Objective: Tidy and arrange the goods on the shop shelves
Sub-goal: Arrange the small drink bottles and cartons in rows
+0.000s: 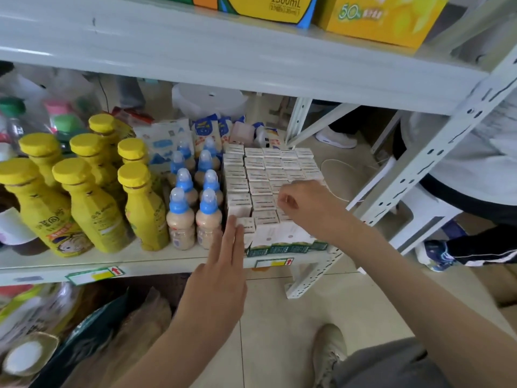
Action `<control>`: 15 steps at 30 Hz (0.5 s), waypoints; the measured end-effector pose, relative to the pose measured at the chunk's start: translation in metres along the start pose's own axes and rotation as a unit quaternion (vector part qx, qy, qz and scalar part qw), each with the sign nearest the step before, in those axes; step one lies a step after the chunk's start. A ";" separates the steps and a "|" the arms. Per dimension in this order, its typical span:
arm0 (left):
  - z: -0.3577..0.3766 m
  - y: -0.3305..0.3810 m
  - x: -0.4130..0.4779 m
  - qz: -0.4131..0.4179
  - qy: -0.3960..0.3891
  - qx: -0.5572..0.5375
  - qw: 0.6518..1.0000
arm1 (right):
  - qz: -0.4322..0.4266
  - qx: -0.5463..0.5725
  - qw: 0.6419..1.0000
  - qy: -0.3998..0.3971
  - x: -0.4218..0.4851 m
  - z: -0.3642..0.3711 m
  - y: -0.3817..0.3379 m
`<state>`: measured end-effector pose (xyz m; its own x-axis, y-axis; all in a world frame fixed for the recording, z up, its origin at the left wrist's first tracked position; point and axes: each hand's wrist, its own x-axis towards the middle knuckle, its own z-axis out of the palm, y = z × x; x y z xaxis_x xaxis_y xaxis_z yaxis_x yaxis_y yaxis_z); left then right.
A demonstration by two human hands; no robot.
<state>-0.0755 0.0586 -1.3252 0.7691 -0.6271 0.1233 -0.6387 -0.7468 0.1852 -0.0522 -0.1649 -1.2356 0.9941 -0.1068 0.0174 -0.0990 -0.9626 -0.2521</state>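
From the head camera, the small cartons [268, 177] are sitting packed in rows at the right end of the middle shelf [156, 261]. The left hand [221, 264] is lying flat, fingers straight and together, against their front-left corner. The right hand [305, 203] is resting on top, fingers curled narrow. Blue-capped bottles [193, 208] and yellow bottles [92, 197] are crowding the left. Above, a box [279, 7] is reading "1300mL".
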 end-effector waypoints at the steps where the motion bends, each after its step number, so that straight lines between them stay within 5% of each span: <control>1: -0.002 -0.001 -0.001 0.003 0.006 -0.005 1.000 | -0.001 -0.001 1.000 -0.018 -0.002 0.002 0.002; 15: 0.005 0.002 -0.002 -0.001 0.028 -0.039 0.999 | 0.053 -0.061 0.984 -0.160 -0.007 0.002 -0.028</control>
<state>-0.0782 0.0576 -1.3298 0.7716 -0.6112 0.1762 -0.6354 -0.7272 0.2597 -0.0559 -0.1369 -1.2305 0.9387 -0.1431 -0.3136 -0.1878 -0.9752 -0.1169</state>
